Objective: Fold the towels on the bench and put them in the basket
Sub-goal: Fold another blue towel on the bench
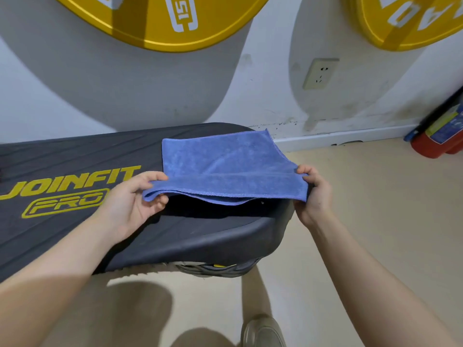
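Towel [225,164], blue and already doubled over, lies at the right-hand end of the black padded surface [75,159], its far part flat on the pad and its near edge lifted off it. I read its long axis as running left to right, across my view, with the stacked hemmed edges facing me and a dark gap under them where the cloth is raised.

Starting at the left, my left hand [132,199] comes in over the yellow lettering [72,186], palm turned partly up, thumb on top and fingers curled beneath, pinching the near left corner of the towel. The layers there are bunched between thumb and fingers.

Across the span, my right hand [313,196] hangs just past the right end of the surface, over the floor [375,221], thumb and curled fingers pinching the near right corner. Both hands sit about level and equally near the cloth, one at each end of the same edge, forearms reaching in from below.

My judgement: the coming fold turns on that held edge, carried away from me onto the far edge, or one corner brought across to the other. No basket shows from here, so I cannot tell which way the finished towel must travel.
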Motion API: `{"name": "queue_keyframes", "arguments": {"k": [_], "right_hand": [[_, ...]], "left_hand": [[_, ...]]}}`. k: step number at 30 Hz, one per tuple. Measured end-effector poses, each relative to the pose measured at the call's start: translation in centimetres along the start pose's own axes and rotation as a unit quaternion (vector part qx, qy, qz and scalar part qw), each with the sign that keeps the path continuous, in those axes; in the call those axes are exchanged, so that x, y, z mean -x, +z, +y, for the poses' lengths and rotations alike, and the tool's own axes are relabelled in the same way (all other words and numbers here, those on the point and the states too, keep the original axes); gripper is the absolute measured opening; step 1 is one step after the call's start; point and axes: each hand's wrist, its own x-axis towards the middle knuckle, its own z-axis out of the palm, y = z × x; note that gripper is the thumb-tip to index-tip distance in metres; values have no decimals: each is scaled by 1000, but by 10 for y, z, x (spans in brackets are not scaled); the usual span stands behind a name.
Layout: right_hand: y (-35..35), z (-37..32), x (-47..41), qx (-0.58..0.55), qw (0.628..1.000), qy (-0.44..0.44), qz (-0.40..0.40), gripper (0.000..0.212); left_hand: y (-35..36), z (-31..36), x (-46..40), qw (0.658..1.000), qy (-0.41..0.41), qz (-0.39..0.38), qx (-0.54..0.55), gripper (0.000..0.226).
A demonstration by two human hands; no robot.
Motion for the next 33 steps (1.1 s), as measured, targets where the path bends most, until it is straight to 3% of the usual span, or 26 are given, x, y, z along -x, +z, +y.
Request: {"name": "queue_keyframes", "arguments": {"k": [3, 5, 7, 10, 13, 16, 21, 24, 27, 33], "right_hand": [[-3, -3, -8, -91, 995, 24, -38, 27], [-3, 3, -21, -4, 999, 24, -35, 37], [-1, 6, -36, 126, 992, -6, -14, 32], [6, 6, -57, 216, 975, -53, 12, 27], [12, 5, -78, 291, 952, -88, 42, 11], [15, -2, -99, 367, 918, -125, 75, 27], [30, -12, -133, 390, 913, -116, 8, 25], [36, -6, -155, 447, 891, -75, 7, 26], [41, -1, -170, 496, 868, -34, 17, 28], [48, 0, -181, 595, 802, -53, 6, 35]], "left_hand": [[-9, -4, -9, 997, -7, -58, -43, 53], [-11, -13, -21, 994, 3, -36, -102, 65], [-8, -18, -32, 986, 29, 6, -164, 41], [-1, -26, -48, 968, 52, 104, -225, 12], [7, -22, -61, 959, 95, 171, -207, 20], [12, -9, -71, 963, 106, 161, -187, 19], [18, 17, -101, 964, 158, 164, -133, 20], [19, 19, -124, 968, 77, 203, -126, 21], [11, 7, -140, 943, -32, 232, -237, 31], [1, -4, -152, 900, 39, 258, -349, 31]]}}
